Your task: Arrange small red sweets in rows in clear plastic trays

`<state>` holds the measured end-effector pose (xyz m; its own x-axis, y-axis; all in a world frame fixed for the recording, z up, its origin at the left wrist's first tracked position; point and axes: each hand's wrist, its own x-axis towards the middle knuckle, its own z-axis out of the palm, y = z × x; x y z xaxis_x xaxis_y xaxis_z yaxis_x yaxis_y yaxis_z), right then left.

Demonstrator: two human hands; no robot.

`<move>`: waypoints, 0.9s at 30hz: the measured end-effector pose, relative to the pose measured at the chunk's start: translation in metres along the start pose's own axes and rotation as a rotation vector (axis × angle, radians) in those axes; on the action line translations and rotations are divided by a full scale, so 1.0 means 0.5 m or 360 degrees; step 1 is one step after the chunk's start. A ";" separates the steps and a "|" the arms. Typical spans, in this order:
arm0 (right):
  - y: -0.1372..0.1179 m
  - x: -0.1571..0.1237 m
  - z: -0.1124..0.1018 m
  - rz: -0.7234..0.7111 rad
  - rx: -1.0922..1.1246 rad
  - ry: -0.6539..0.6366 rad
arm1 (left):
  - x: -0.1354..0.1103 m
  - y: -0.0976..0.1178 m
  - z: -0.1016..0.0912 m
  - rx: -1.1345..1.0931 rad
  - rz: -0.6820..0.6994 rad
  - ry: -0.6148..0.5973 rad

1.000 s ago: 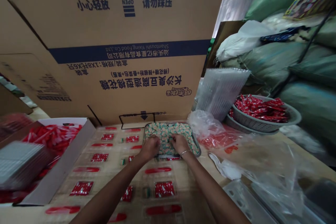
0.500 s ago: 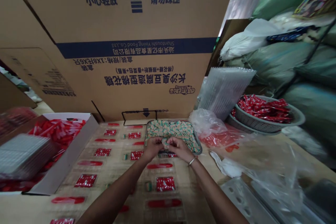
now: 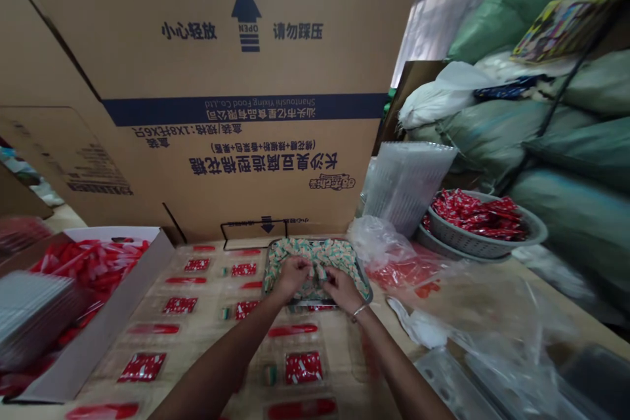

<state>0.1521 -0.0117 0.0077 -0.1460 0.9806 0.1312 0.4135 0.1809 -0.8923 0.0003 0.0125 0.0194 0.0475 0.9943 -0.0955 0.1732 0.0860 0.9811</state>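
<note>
Both hands are over a dark-rimmed metal tray [image 3: 368, 289] heaped with small pale-and-green pieces [image 3: 339, 251], perhaps sweets. My left hand [image 3: 292, 277] pinches one such piece [image 3: 311, 270] between thumb and fingers. Close beside it, my right hand [image 3: 343, 289] pinches another piece [image 3: 322, 273]. There is a small gap between the fingertips of the two hands. In front of the tray stand rows of clear plastic trays holding red sachets [image 3: 303, 367] and red plastic utensils [image 3: 293, 330]; some also have a green-and-pale piece [image 3: 270, 375].
A large cardboard box [image 3: 236, 79] stands behind the tray. At left, a white carton [image 3: 162, 256] holds red utensils and stacked clear trays [image 3: 34, 315]. To the right are crumpled plastic bags [image 3: 381, 243], upright clear trays [image 3: 408, 184] and a grey basket [image 3: 536, 236] of red sachets.
My hands, together around the pieces before, have drawn slightly apart, each with a piece at the fingertips. The whole view has shifted, with everything a little lower and further left.
</note>
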 end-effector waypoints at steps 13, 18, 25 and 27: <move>-0.025 0.007 0.034 0.0010 0.0457 -0.0167 | -0.049 0.019 -0.047 -0.0189 0.0063 -0.0321; -0.042 -0.012 0.054 0.0047 0.0546 -0.0279 | -0.073 0.012 -0.080 -0.0294 -0.0007 -0.0357; -0.079 -0.038 0.110 0.0098 0.0668 -0.0502 | -0.157 -0.016 -0.125 -0.0452 -0.0051 -0.0112; -0.093 -0.039 0.144 0.0208 0.0744 -0.0512 | -0.182 -0.033 -0.140 -0.0477 -0.0052 0.0072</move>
<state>0.0712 -0.0447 0.0153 -0.4162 0.9069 -0.0654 0.0162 -0.0646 -0.9978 -0.0758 -0.0747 0.0235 0.0016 0.9919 -0.1270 -0.1244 0.1262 0.9842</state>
